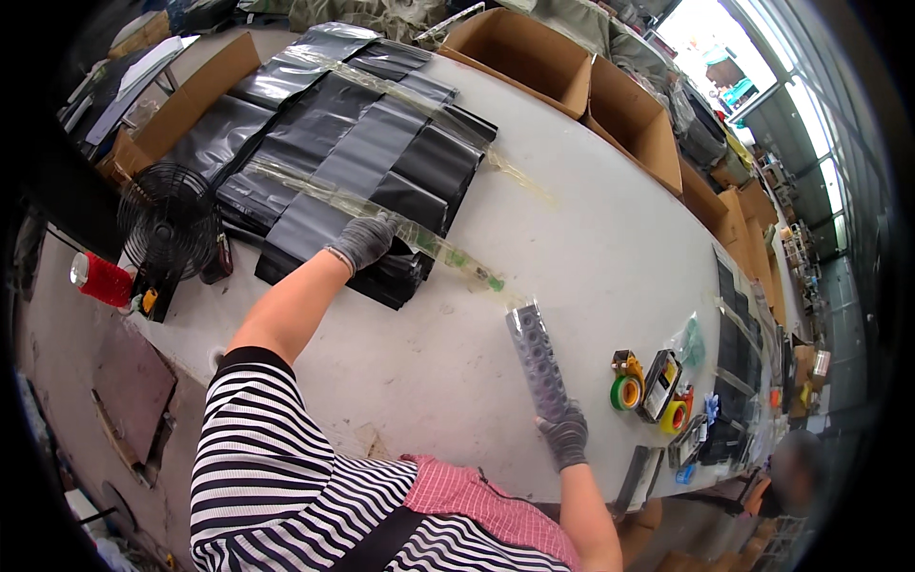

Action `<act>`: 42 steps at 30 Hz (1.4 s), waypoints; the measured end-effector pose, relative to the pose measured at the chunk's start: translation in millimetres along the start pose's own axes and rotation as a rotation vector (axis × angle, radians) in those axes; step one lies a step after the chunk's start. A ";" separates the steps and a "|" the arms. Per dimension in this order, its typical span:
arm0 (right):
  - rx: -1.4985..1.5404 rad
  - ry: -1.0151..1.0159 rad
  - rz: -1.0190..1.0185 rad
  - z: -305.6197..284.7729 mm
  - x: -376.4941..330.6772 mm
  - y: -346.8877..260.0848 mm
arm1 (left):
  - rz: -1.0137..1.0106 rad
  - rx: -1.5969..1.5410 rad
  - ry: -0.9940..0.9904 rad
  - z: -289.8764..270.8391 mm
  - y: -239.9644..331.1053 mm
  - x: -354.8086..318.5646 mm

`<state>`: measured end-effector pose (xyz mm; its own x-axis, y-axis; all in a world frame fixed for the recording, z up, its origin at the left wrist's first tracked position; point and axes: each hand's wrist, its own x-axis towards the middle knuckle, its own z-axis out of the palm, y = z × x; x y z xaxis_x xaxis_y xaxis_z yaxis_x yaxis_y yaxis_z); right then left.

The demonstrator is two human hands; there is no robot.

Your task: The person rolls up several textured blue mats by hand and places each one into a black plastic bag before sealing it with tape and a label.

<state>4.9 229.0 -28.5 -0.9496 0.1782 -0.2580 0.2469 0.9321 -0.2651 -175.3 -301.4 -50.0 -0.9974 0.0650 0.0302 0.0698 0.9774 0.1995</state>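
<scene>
My left hand, in a grey glove, is closed on the near edge of a black plastic bag, whose mouth gapes beside my fingers. This bag is at the near end of overlapping black bags, crossed by long strips of clear tape. The tape's loose end lies on the table to the right of my left hand. My right hand, also gloved in grey, grips the lower end of a long clear sleeve filled with a row of dark round pieces. The sleeve is held slantwise over the white table.
A black fan and a red spool stand at the left edge. Tape dispensers and a black box are at the right. Open cardboard boxes line the far edge. More black bags and a person are farther right.
</scene>
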 end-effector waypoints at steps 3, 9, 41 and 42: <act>0.023 -0.001 -0.015 0.6 0.7 2.4 | 0.057 -0.080 0.067 8.7 -7.0 -1.7; 0.024 -0.042 -0.018 1.0 3.9 4.0 | 0.101 -0.021 0.074 -18.6 -5.6 -5.0; 0.639 0.081 0.058 -41.6 -140.9 146.1 | 0.332 -0.042 0.169 -30.5 319.9 -85.6; 0.673 0.074 0.071 -43.5 -146.6 144.9 | 0.335 0.080 0.259 -51.5 310.3 -58.2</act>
<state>171.4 351.6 11.2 -0.9316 0.2745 -0.2384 0.3526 0.5222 -0.7766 -94.7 -12.2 60.6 -0.8822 0.3387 0.3271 0.3772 0.9241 0.0606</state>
